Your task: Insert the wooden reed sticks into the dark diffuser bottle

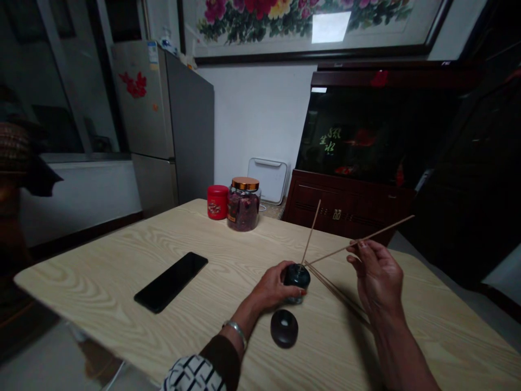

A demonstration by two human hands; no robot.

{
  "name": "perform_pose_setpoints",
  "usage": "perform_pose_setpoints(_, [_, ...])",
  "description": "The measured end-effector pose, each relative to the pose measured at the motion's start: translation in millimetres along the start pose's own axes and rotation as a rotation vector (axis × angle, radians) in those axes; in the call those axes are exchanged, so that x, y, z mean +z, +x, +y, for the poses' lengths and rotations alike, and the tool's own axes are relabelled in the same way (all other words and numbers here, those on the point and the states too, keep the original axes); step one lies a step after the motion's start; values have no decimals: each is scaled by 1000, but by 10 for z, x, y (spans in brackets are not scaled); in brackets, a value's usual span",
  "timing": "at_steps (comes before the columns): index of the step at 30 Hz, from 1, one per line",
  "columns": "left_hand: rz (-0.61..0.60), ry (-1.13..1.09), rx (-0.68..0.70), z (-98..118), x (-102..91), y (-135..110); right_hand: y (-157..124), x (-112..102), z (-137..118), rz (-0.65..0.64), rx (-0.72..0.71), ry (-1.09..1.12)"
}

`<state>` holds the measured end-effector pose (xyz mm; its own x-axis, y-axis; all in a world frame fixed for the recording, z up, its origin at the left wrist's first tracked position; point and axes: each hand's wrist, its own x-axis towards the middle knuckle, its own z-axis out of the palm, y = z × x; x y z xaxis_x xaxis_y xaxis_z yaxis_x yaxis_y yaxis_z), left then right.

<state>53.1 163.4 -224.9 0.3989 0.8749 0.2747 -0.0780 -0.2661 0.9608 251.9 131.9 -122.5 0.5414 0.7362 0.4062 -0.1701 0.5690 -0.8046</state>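
Observation:
A small dark glass bottle (297, 277) stands on the table, and my left hand (268, 288) is wrapped around its side. One thin wooden stick (312, 231) rises at a tilt from the bottle's top. Between the thumb and fingers of my right hand (378, 269), another thin stick (388, 228) slants across, its lower end close to the bottle's mouth; whether it touches the rim I cannot tell. Several more sticks (336, 290) lie on the table right of the bottle, partly hidden behind my right wrist. Just in front of the bottle lies a dark, rounded, glossy piece (284, 329), like a lid.
A black phone (171, 282) lies at the left of the wooden table (122, 260). Toward the back edge are a red canister (217, 202) and a copper-lidded jar (243, 209). Behind are a white box-like device (268, 180), a fridge (189, 119) and a fish tank (366, 136).

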Motion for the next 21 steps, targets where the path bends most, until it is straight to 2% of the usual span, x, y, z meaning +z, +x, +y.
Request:
perform_pose_setpoints(4, [-1, -3, -4, 34, -9, -15, -59, 33, 82, -18, -85, -79])
perform_pose_setpoints(11, [-7, -20, -1, 12, -17, -10, -107, 40, 184, -86, -109, -208])
perform_pose_setpoints(21, [0, -8, 14, 44, -8, -13, -231, 105, 359, -289, -2, -325])
